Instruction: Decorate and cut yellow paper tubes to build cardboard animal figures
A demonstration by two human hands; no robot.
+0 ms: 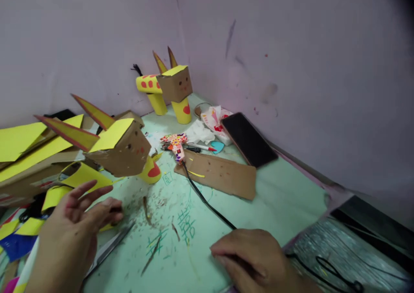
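My left hand (pixel 84 215) hovers at the left with its fingers apart and nothing in it. It is just in front of a cardboard animal head (pixel 121 155) with a yellow top and two tall yellow ears. Scissors (pixel 111 245) lie on the table, partly behind that hand. Near the front edge my right hand (pixel 252 256) is closed, thumb against the bent fingers; whether it holds anything is hidden. A black cord (pixel 207 200) runs from a flower-patterned glue gun (pixel 176 144) and passes behind the right hand.
A finished-looking yellow-and-cardboard animal (pixel 176 86) stands in the back corner. A cardboard strip (pixel 220 174), a phone (pixel 249 140) and crumpled tissue (pixel 199 133) lie to its front right. Yellow paper and cardboard (pixel 22 142) crowd the left. Scraps litter the green table (pixel 281 198).
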